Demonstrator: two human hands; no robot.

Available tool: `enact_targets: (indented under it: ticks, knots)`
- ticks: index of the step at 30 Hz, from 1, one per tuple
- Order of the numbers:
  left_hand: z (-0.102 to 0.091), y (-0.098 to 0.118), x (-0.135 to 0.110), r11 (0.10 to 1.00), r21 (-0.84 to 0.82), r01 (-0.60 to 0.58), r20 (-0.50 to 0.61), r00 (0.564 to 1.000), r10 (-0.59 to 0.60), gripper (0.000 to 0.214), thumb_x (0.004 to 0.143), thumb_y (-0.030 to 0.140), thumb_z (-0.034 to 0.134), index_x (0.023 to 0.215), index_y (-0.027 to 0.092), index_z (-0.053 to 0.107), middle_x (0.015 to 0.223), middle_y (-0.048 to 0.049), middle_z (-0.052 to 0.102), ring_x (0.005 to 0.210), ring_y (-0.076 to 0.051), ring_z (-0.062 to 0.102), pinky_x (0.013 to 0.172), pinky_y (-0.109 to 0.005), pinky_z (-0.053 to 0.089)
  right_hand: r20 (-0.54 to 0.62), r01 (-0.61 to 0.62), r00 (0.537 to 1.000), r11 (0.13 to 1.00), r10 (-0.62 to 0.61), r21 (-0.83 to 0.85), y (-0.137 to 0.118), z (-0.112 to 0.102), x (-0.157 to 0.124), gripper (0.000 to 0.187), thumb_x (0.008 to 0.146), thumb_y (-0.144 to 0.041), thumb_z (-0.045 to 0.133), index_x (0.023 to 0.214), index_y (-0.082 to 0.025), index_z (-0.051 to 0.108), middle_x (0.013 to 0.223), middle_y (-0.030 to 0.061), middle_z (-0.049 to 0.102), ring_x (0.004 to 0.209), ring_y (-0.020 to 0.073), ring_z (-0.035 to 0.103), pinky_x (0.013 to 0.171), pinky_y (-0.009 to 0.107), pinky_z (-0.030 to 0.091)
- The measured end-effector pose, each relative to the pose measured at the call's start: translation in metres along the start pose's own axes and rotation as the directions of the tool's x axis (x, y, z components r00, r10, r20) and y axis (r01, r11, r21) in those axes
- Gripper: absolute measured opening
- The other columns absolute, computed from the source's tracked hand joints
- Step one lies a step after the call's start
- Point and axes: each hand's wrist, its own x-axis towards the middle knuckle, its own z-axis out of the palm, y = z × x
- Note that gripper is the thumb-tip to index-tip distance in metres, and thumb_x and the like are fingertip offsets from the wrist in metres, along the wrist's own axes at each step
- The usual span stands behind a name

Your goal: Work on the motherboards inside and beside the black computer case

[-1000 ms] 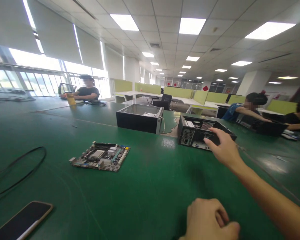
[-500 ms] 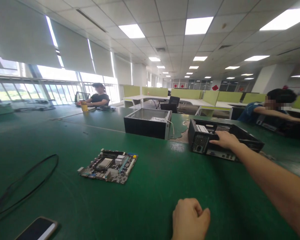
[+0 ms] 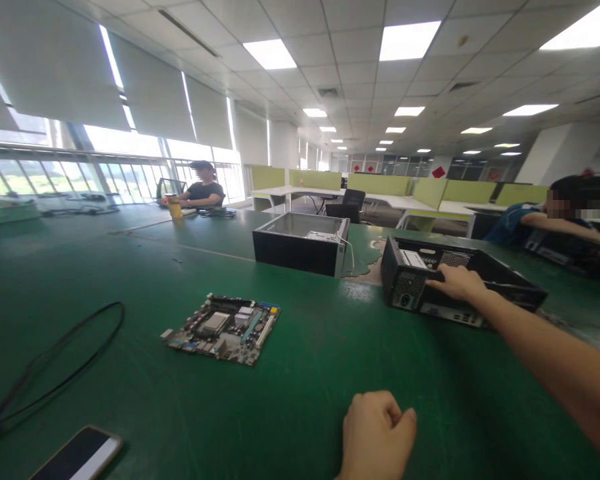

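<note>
My right hand [image 3: 460,283] reaches out to a black computer case [image 3: 510,297] lying on its side with its top open. The thumb is on the outside of the back panel and the fingers curl over the rim. Inside the case, a power supply with a white label [image 3: 413,259] shows at the left corner. Near the bottom edge my left hand [image 3: 377,433] rests over the table in a loose fist, and nothing shows in it. A motherboard [image 3: 225,328] lies flat to its left, with a processor [image 3: 215,323] in its socket.
A second computer case [image 3: 300,245] stands farther back on the green table [image 3: 300,373]. A phone [image 3: 80,453] and a black cable [image 3: 75,333] lie at the left. One person [image 3: 205,190] sits across the table; another person [image 3: 525,217] leans over a dark case at the right.
The whole view has shifted slightly, moving the table items a little to the right in the picture. My right hand stays on the case rim and my left hand stays curled.
</note>
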Motion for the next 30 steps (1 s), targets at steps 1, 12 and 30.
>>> enact_targets:
  ticks: [1, 12, 30]
  knots:
    - [-0.001, -0.001, 0.001, 1.000, -0.009, -0.012, -0.003, 1.000, 0.012, 0.032, 0.073, 0.044, 0.056, 0.056, 0.017, 0.052, 0.051, 0.0034, 0.045, 0.051, -0.010, 0.041, 0.049, -0.024, 0.022, 0.009, 0.022, 1.000, 1.000, -0.022, -0.004, 0.000, -0.002, -0.003, 0.063, 0.082, -0.066, 0.039, 0.116, -0.015, 0.055, 0.108, 0.0203, 0.062, 0.102, 0.0364, 0.056, 0.078, 0.044, 0.042]
    - [-0.059, 0.011, 0.005, 0.960, -0.052, -0.275, -0.182, 0.948, 0.262, 0.036, 0.081, 0.045, 0.051, 0.058, 0.017, 0.048, 0.048, 0.0055, 0.037, 0.048, -0.009, 0.034, 0.048, -0.022, 0.023, 0.118, 0.383, 0.918, 0.923, -0.378, -0.025, -0.037, -0.070, -0.107, 0.046, 0.080, -0.056, 0.046, 0.074, -0.017, 0.070, 0.072, 0.0097, 0.066, 0.069, 0.0227, 0.060, 0.057, 0.028, 0.036]
    - [-0.002, 0.193, -0.006, 0.234, 0.651, -0.722, 0.627, 0.685, 0.371, 0.038, 0.061, 0.025, 0.069, 0.098, 0.014, 0.070, 0.099, -0.0152, 0.069, 0.084, -0.027, 0.063, 0.072, -0.036, 0.051, 0.471, 0.459, 0.742, 0.874, -0.477, 0.160, -0.038, -0.055, -0.242, 0.026, 0.068, -0.031, 0.063, 0.088, -0.016, 0.071, 0.093, 0.0102, 0.070, 0.090, 0.0298, 0.064, 0.077, 0.038, 0.049]
